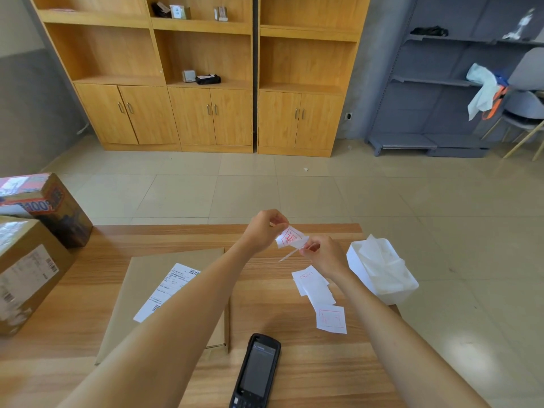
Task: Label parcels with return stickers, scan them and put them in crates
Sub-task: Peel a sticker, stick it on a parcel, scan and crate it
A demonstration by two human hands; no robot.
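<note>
A printed carton [44,207] at the desk's [294,363] far left corner reads "100" in white on red; red stamped marks on the sticker [291,238] held above the desk, and the flat parcel's shipping label [166,290], are too small to read

A single wide-angle camera, worn on the person's head, is looking forward and steeply down over the bench [294,363], sitting close above both forearms while also taking in the floor and the wooden cabinets [206,83] well beyond.
</note>
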